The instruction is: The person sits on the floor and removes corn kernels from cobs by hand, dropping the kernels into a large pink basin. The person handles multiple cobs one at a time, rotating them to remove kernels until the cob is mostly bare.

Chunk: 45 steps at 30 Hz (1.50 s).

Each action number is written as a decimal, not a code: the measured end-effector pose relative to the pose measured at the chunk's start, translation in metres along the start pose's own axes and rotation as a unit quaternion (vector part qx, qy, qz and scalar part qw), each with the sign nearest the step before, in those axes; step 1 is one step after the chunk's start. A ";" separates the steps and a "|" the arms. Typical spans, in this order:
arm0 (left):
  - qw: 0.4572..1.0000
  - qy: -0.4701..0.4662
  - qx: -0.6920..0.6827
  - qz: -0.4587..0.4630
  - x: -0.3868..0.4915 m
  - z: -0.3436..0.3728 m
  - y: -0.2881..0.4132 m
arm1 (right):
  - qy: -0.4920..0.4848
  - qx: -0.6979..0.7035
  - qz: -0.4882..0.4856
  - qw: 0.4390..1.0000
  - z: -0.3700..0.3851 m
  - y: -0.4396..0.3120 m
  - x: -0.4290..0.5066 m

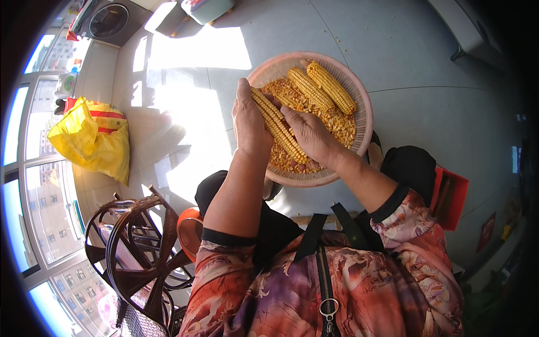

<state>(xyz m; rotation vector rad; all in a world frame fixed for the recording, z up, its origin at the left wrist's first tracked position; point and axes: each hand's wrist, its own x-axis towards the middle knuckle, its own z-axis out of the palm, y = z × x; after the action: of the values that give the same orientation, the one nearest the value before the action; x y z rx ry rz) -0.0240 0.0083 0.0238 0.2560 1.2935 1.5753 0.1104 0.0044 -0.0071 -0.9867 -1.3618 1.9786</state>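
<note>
Between my two hands I hold a dried ear of corn (280, 125), slanted over the basket with most of its yellow kernels on. My left hand (249, 118) wraps its left side, and my right hand (309, 132) presses its right side with the thumb along the rows. Under them is a round pink plastic basket (365, 94) with slatted walls. Loose kernels (343, 128) cover its bottom. Two whole ears, a left one (310, 89) and a right one (331, 87), lie side by side on the kernels at the far right. Part of another ear (286, 100) shows behind my hands.
A yellow sack (105, 145) stands by the windows at left. Nearer me are a brown rattan-style chair (139, 252) and an orange container (190, 231). A red bin (452, 200) sits at my right. Stray kernels dot the tiled floor (417, 113). A washing machine (110, 20) stands far left.
</note>
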 end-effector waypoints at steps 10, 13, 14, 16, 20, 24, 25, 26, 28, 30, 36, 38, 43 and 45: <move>0.999 -0.008 0.044 -0.001 -0.012 0.006 0.000 | 0.014 -0.069 -0.058 0.996 0.013 -0.023 -0.007; 0.999 -0.006 0.034 -0.005 -0.004 -0.001 -0.003 | 0.016 -0.034 -0.061 0.997 0.011 -0.014 -0.002; 0.999 0.002 0.042 0.003 -0.004 -0.001 -0.005 | -0.001 -0.038 -0.023 0.999 0.006 -0.015 -0.002; 0.998 -0.003 0.062 0.021 -0.005 -0.002 -0.006 | 0.016 -0.020 -0.034 0.999 0.007 -0.019 -0.007; 0.996 -0.041 0.074 0.033 -0.020 0.008 -0.001 | 0.002 -0.081 -0.027 0.996 0.008 -0.028 -0.008; 0.998 -0.044 0.033 0.003 -0.009 0.003 -0.011 | 0.000 -0.006 -0.045 0.999 0.005 -0.011 0.003; 0.999 -0.043 0.033 0.000 -0.008 0.001 -0.010 | -0.003 0.006 -0.044 0.999 0.004 -0.007 0.005; 0.999 -0.042 0.034 -0.003 -0.009 0.000 -0.010 | -0.006 0.018 -0.043 0.999 0.003 -0.002 0.006; 0.998 -0.049 0.045 -0.005 -0.016 0.005 -0.006 | -0.009 0.016 -0.021 1.000 0.002 -0.001 0.007; 0.998 -0.062 0.033 -0.004 -0.016 0.006 -0.007 | 0.001 0.018 -0.029 0.999 0.005 -0.004 0.006; 0.994 -0.071 0.086 0.011 -0.009 -0.001 -0.014 | 0.004 -0.003 -0.012 1.000 0.006 -0.017 0.004; 0.996 -0.058 0.072 0.000 -0.018 0.004 -0.012 | 0.001 0.013 0.012 1.000 0.003 -0.013 0.004; 0.993 -0.058 0.096 0.021 -0.023 0.009 -0.008 | 0.035 0.020 0.046 0.998 0.006 -0.005 0.010; 0.991 -0.079 0.107 0.031 -0.017 0.004 -0.010 | 0.038 0.043 0.034 0.998 0.009 -0.012 0.006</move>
<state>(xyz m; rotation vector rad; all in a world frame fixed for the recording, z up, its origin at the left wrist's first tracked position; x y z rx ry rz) -0.0081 -0.0040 0.0240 0.5503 1.3408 1.4361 0.0999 0.0083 0.0049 -1.0692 -1.2076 2.0095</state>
